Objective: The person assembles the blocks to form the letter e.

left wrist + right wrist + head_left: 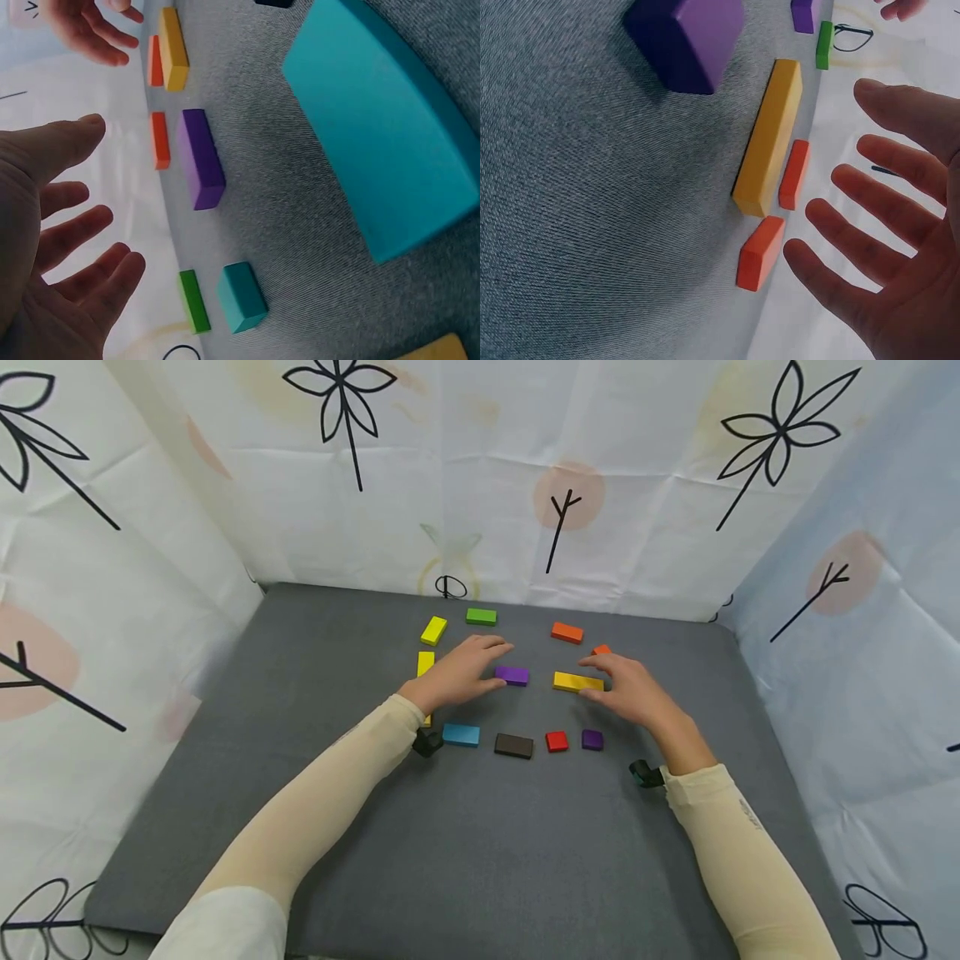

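Note:
My left hand (461, 672) hovers over the grey table with its fingers spread loosely and nothing in them. Beside its thumb in the head view lies a purple block (512, 676). A small teal block (242, 298) shows in the left wrist view but is hidden under that hand from the head. My right hand (633, 692) is also empty, fingers apart, its thumb overlapping the end of a long amber block (576, 682). Past its fingertips an orange block (602, 650) is partly covered. The right wrist view shows the amber block (769, 139) untouched by the fingers (885, 202).
Across the front lie a blue block (461, 735), a dark brown block (513, 746), a red block (557, 742) and a dark purple block (592, 740). Behind are a green block (482, 617), yellow blocks (433, 630) and another orange block (567, 632). Patterned curtains (495, 460) surround the table (465, 860).

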{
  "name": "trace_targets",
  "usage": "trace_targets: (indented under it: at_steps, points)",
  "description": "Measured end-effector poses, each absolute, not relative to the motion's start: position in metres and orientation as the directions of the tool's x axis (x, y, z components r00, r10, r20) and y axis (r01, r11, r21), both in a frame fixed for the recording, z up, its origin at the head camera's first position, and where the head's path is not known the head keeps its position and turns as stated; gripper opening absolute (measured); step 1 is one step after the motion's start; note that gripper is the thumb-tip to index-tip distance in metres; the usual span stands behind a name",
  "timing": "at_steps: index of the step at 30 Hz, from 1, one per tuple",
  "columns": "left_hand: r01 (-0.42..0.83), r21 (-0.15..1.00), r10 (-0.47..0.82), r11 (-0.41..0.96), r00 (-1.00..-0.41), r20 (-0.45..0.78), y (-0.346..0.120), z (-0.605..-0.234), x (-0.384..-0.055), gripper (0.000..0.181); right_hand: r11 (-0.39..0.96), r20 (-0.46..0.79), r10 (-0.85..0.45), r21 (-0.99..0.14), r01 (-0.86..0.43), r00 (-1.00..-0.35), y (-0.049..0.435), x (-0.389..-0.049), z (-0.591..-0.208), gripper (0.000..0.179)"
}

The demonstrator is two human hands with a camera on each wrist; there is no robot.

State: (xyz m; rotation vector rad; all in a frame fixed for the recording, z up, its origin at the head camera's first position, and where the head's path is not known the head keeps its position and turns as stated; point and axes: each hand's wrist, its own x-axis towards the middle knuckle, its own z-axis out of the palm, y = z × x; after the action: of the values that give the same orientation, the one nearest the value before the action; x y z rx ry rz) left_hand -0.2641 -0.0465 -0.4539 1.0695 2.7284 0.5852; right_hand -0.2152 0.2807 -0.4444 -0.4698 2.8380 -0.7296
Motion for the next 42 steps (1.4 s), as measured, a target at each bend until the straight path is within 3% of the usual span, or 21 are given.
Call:
trace_targets:
  at_steps: [23,42]
  points:
    - [0.579,0.392,0.658,0.715,-0.747,-0.097,-0.029,-0.480,-0.286,0.065,0.822,-0.125,-0.333,-0.525,-0.222,-0.935,0.277,-0.233,-0.464,0.057]
    - [0.600,0.365,0.666,0.712,-0.742,-0.079,-0.016,-0.490,-0.293,0.048,0.860,-0.131,-0.352,-0.435,-0.266,-0.927,0.274,-0.244,-0.471,0.043]
